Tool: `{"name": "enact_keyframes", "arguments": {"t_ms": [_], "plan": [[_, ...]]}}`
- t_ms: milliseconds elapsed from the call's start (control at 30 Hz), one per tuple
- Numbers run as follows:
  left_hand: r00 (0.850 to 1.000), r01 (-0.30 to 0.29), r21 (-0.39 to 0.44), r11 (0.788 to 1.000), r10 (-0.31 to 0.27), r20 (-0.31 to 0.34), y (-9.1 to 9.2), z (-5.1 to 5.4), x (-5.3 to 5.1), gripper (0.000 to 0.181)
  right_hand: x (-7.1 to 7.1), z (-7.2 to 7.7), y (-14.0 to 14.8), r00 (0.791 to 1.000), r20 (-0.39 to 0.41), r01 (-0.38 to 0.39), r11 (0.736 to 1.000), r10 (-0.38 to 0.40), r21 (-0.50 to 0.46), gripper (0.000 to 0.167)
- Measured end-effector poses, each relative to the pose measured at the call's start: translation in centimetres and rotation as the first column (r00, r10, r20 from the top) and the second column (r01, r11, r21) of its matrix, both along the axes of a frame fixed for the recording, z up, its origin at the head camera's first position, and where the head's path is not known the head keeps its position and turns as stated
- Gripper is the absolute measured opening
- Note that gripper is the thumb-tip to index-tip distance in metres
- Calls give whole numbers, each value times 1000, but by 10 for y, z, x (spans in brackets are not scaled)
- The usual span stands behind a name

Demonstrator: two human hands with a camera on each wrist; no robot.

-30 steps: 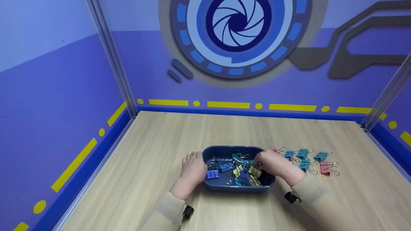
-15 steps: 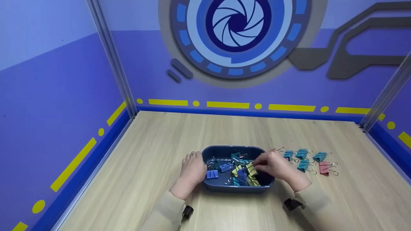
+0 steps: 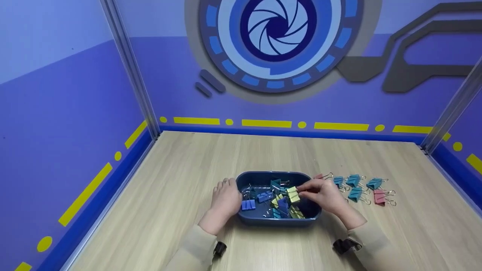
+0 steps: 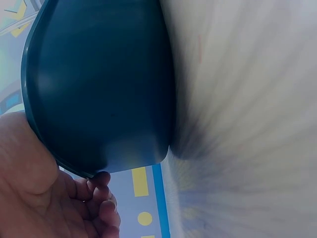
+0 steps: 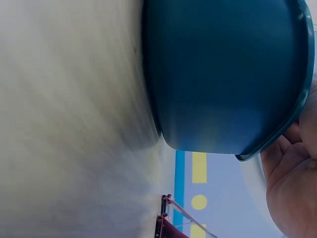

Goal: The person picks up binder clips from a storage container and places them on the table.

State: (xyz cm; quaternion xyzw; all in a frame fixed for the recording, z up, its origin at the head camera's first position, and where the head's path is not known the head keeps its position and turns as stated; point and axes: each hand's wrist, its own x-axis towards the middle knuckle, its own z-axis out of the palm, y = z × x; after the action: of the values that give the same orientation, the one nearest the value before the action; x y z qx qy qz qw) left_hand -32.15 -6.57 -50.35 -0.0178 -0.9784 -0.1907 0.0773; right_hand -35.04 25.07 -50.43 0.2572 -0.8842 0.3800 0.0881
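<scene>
A dark blue plastic bin [image 3: 278,222] stands on the table with several binder clips in yellow, blue and teal inside. At its left end, my left hand [image 3: 226,199] grips the rim; in the left wrist view, curled fingers [image 4: 106,210] lie outside the wall. My right hand [image 3: 327,194] reaches over the right rim and pinches a yellow binder clip [image 3: 293,194] by its wire handle end, above the other clips. The right wrist view shows the bin's outer wall [image 5: 223,74] and part of the palm; the pinched clip is hidden there.
Right of the bin, teal binder clips [image 3: 355,194] and pink binder clips [image 3: 380,197] lie in loose rows on the wooden table [image 3: 196,162]. One pink clip [image 3: 319,176] sits close behind the right hand. Printed blue walls [image 3: 75,131] enclose the table's sides and back.
My right hand has drawn back slightly to the right, lifting and turning the yellow binder clip out of the pile. The left hand and the bin have stayed put.
</scene>
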Motion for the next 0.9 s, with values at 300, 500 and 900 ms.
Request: {"name": "enact_keyframes", "arguments": {"t_ms": [300, 500, 900], "plan": [[1000, 3, -15, 1000, -3, -29, 0, -1, 0, 30, 3, 14, 11, 991, 111, 78, 995, -71, -57, 14], [997, 13, -24, 1000, -15, -79, 0, -1, 1, 26, 8, 45, 34, 976, 198, 113, 985, -85, -130, 19], [996, 8, -47, 999, -12, -89, -1, -1, 3, 24, 18, 72, 80, 967, 180, 161, 979, -182, 128, 16]]}}
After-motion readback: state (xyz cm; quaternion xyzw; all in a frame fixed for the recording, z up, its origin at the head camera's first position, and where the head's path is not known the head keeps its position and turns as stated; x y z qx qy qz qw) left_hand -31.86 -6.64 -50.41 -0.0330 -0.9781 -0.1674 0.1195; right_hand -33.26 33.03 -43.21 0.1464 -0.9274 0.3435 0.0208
